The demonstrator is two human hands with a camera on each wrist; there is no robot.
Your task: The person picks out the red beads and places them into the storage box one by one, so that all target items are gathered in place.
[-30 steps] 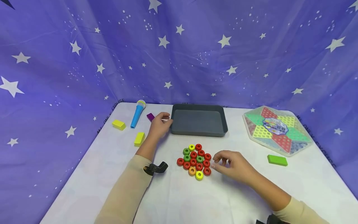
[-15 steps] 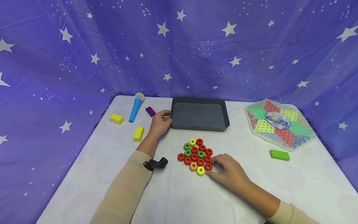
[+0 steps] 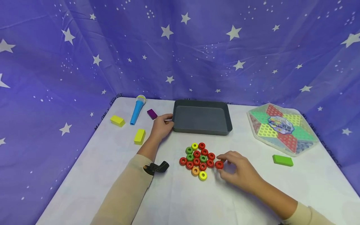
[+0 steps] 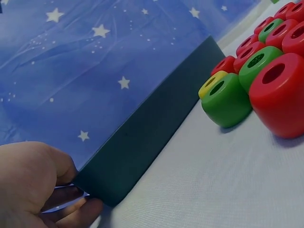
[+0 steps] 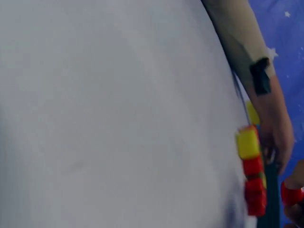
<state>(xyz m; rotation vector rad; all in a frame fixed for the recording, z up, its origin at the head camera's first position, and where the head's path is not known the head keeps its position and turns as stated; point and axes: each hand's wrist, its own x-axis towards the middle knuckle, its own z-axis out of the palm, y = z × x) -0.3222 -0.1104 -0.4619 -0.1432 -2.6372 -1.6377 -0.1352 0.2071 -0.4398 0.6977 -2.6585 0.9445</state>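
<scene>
In the head view my right hand [image 3: 239, 172] pinches a red ring-shaped bead [image 3: 219, 165] between thumb and fingers, just right of the bead cluster. That cluster [image 3: 196, 161] is made of several red, green, yellow and orange beads lying close together on the white table. My left hand [image 3: 162, 128] rests against the left wall of a dark grey tray [image 3: 201, 131]. Its loosely bent fingers [image 4: 85, 213] meet the tray's corner in the left wrist view. At the right wrist view's edge, the held red bead [image 5: 290, 194] is partly cut off.
Left of the tray lie a blue toy microphone [image 3: 136, 111], a purple block [image 3: 152, 114] and two yellow blocks [image 3: 139, 137]. A hexagonal Chinese checkers board [image 3: 281, 128] and a green block [image 3: 282, 160] lie to the right. A starry purple cloth [image 3: 197, 47] hangs behind the table.
My right hand has come up to the cluster's right edge, pinched a red bead and drawn it slightly right, away from the others. My left hand stays at the tray.
</scene>
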